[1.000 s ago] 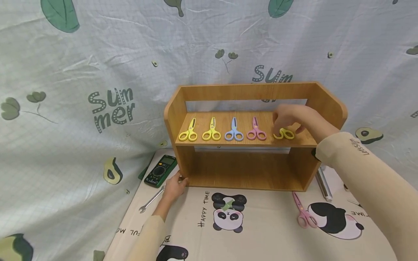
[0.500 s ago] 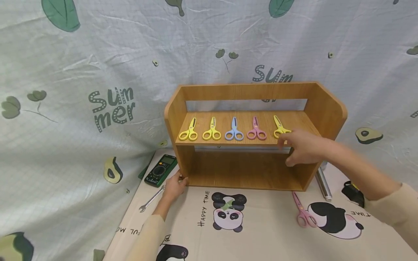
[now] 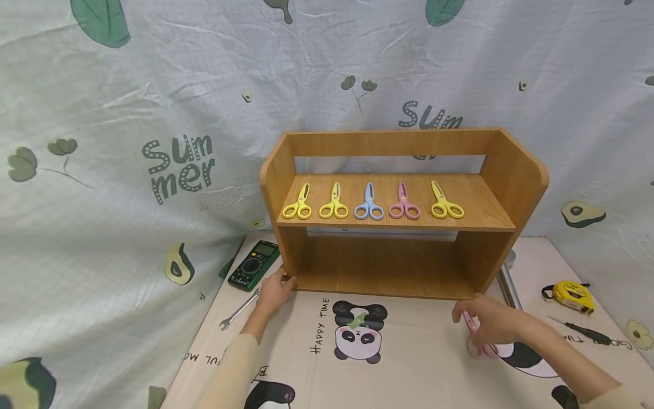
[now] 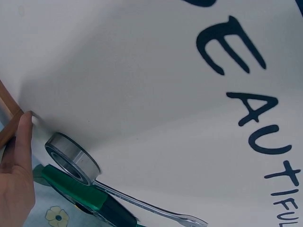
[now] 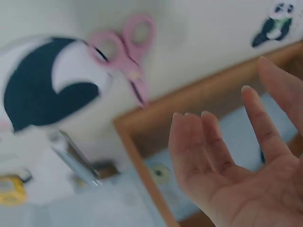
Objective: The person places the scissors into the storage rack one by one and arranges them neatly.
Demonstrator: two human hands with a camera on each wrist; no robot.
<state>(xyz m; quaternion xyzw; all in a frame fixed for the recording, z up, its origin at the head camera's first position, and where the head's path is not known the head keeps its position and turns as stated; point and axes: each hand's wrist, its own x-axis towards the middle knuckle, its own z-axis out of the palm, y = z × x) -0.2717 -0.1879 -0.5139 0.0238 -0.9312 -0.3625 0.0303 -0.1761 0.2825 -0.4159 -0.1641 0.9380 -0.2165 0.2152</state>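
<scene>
My right hand (image 3: 493, 321) hovers over the pink scissors (image 3: 471, 321) on the table, partly covering them. In the right wrist view the fingers are spread and hold nothing, with the pink scissors (image 5: 125, 56) apart from them. At the lower left corner of the wooden shelf (image 3: 378, 294), my left hand (image 3: 275, 291) rests against the side panel. Its extended fingers (image 4: 23, 142) touch the wood in the left wrist view. On the upper board lie yellow scissors (image 3: 297, 210) at the left, more yellow scissors (image 3: 334, 209), blue scissors (image 3: 369, 210), dark pink scissors (image 3: 404, 210) and yellow scissors (image 3: 447, 209) at the right.
Left of the shelf lie a green multimeter (image 3: 254, 265), a wrench (image 3: 240, 309) and a metal ring (image 4: 73, 158) like a bearing. On the right are a metal tube (image 3: 508, 287), a yellow tape measure (image 3: 572, 296) and a screwdriver (image 3: 587, 333). A patterned curtain hangs behind.
My right hand has let go of the rightmost yellow scissors and come down to the pink scissors on the table. The left hand has stayed at the shelf's corner.
</scene>
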